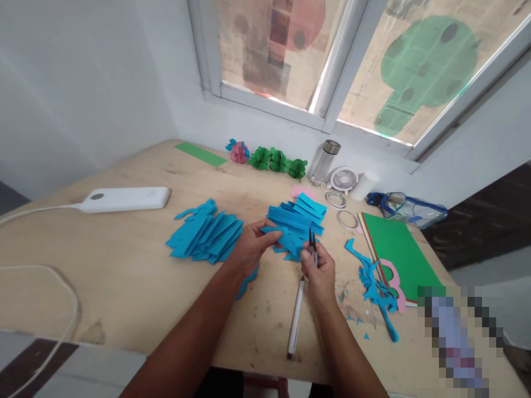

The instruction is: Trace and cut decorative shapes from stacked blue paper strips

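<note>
Thin, matte blue paper lies in folded, fanned strips on the pale, smooth wooden table (136, 287): a left pile (203, 237) with jagged edges, and a right pile (296, 215) with straighter, pleated pieces. Farther back sit ruffled green paper balls (277, 160) and a pink and blue paper ball (239, 152). Curled blue scraps (375, 287) and a rounded pink cutout (389, 268) lie at the right, the latter partly over a stack of coloured sheets with a flat green sheet (404, 249) on top. The left hand (255, 243) pinches a cut blue piece (290, 239) between thumb and fingers, just in front of the right pile. The right hand (318, 271) is closed around small scissors (312, 243), dark blades pointing to the far side; a white pen (296, 320) lies near it. At the far side, a clear bottle (323, 165) with a metal lid stands upright, its contents too faint to tell; right of it, a transparent blue-trimmed pouch (415, 210) holds things too small to name.
</note>
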Demonstrator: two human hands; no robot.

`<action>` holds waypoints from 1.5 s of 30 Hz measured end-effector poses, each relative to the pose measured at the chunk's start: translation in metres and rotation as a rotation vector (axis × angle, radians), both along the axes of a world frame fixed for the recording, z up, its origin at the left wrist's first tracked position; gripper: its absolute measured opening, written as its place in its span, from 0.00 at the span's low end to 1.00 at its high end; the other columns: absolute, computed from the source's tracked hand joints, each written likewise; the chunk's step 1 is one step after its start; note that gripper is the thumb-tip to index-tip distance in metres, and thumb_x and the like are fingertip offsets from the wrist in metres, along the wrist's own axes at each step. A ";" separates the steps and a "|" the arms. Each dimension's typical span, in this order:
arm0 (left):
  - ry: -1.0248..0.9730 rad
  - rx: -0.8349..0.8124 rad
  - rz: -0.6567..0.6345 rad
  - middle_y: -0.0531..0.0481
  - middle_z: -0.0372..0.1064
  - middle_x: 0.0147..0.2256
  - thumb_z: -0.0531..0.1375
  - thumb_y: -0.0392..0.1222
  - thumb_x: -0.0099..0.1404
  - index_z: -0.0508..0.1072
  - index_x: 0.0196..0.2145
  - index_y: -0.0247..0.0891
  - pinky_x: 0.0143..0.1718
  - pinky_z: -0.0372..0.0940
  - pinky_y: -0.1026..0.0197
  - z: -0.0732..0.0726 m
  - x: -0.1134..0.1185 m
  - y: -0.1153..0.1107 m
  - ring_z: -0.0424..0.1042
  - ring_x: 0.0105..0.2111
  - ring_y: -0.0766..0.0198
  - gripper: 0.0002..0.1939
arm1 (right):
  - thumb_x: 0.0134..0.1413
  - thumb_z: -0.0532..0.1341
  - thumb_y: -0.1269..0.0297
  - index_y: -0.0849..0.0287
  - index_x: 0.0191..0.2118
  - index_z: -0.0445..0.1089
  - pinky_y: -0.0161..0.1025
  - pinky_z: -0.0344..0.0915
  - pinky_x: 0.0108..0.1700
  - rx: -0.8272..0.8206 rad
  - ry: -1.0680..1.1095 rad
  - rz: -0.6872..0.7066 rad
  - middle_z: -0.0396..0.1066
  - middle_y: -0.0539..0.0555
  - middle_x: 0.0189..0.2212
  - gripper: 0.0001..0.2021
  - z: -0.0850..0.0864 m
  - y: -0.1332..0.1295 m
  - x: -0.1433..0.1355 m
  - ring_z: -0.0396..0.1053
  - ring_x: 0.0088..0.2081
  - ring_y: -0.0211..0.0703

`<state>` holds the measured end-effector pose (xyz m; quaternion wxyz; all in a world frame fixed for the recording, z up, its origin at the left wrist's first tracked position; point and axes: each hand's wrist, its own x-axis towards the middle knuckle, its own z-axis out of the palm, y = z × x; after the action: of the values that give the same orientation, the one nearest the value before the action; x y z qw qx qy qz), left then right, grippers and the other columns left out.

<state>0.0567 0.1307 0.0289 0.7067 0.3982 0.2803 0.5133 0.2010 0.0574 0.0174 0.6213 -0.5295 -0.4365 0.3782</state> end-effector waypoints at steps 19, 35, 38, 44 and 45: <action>-0.098 -0.042 -0.074 0.48 0.76 0.27 0.71 0.43 0.48 0.78 0.27 0.34 0.36 0.67 0.58 0.002 0.008 -0.005 0.72 0.28 0.62 0.11 | 0.45 0.69 0.53 0.57 0.25 0.64 0.33 0.41 0.21 -0.037 0.156 -0.011 0.49 0.41 0.16 0.16 -0.010 0.006 0.000 0.42 0.18 0.30; -0.137 -0.019 -0.001 0.47 0.77 0.27 0.72 0.44 0.46 0.78 0.27 0.35 0.34 0.68 0.57 0.013 0.003 -0.005 0.74 0.30 0.58 0.12 | 0.48 0.60 0.36 0.63 0.28 0.71 0.33 0.37 0.18 -0.198 0.315 0.344 0.54 0.43 0.10 0.28 0.002 -0.002 -0.010 0.42 0.13 0.28; -0.115 0.013 0.018 0.50 0.75 0.25 0.72 0.43 0.46 0.78 0.26 0.35 0.32 0.66 0.60 0.010 0.005 -0.005 0.70 0.26 0.62 0.11 | 0.49 0.60 0.36 0.62 0.28 0.71 0.33 0.38 0.18 -0.186 0.298 0.316 0.54 0.42 0.10 0.28 0.003 -0.001 -0.013 0.42 0.13 0.29; -0.032 0.041 0.085 0.51 0.72 0.24 0.71 0.44 0.48 0.77 0.26 0.36 0.30 0.64 0.60 0.005 0.008 -0.007 0.67 0.25 0.64 0.10 | 0.51 0.58 0.37 0.61 0.28 0.72 0.33 0.41 0.18 -0.164 0.254 0.260 0.55 0.43 0.10 0.27 -0.002 -0.001 -0.015 0.47 0.13 0.31; -0.026 0.041 0.088 0.51 0.72 0.24 0.71 0.44 0.48 0.77 0.26 0.36 0.30 0.64 0.60 0.005 0.009 -0.008 0.67 0.25 0.64 0.11 | 0.51 0.58 0.37 0.60 0.27 0.72 0.33 0.42 0.18 -0.158 0.246 0.248 0.56 0.44 0.10 0.26 -0.003 0.000 -0.015 0.48 0.13 0.31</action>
<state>0.0654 0.1228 0.0340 0.6789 0.3930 0.2776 0.5546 0.1857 0.0570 0.0147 0.5751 -0.4684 -0.3884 0.5468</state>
